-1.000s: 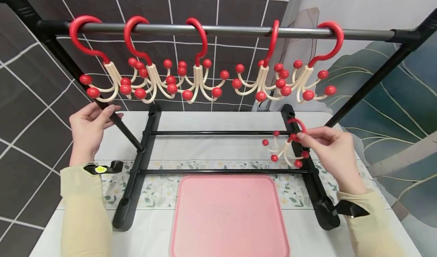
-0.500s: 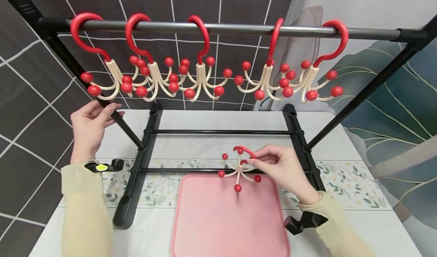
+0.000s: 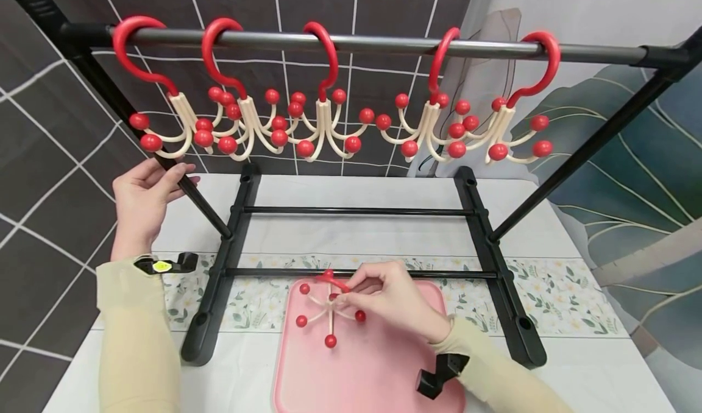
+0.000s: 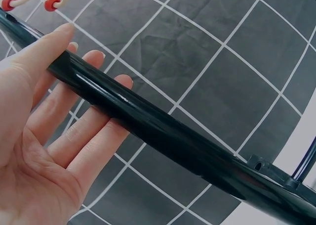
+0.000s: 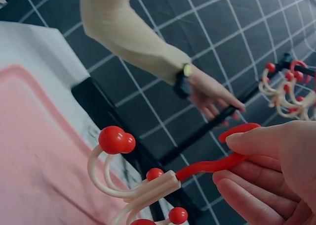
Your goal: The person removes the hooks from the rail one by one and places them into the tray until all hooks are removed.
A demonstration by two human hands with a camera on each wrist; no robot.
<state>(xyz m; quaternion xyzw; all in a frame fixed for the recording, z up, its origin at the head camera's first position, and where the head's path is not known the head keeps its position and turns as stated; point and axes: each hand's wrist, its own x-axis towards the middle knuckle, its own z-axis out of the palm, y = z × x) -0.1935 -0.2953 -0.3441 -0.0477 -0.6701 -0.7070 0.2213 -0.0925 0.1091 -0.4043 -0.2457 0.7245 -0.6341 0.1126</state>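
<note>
My right hand (image 3: 392, 297) pinches the red hook of a multi-arm hook hanger (image 3: 331, 324), cream with red ball tips, over the far part of the pink tray (image 3: 329, 382). In the right wrist view, the thumb and fingers hold the curved hook end, while the hanger's cream stem (image 5: 158, 188) points away from the hand. My left hand (image 3: 141, 203) holds the slanted left post (image 3: 203, 206) of a black rack; the left wrist view has the thumb across the post (image 4: 163, 131) and the fingers behind it. Several matching hangers (image 3: 323, 117) hang from the rack's top rail (image 3: 384, 44).
Black rack feet (image 3: 200, 321) flank the tray, joined by two low crossbars (image 3: 356, 211). The right slanted post (image 3: 576, 145) rises beside a leaf-patterned cloth (image 3: 620, 157). A dark tiled backdrop (image 3: 312, 11) stands behind the white tablecloth (image 3: 351, 233).
My right hand has carried the hanger leftward and toward me, from beside the right rack foot to above the tray. The left hand stays on the post.
</note>
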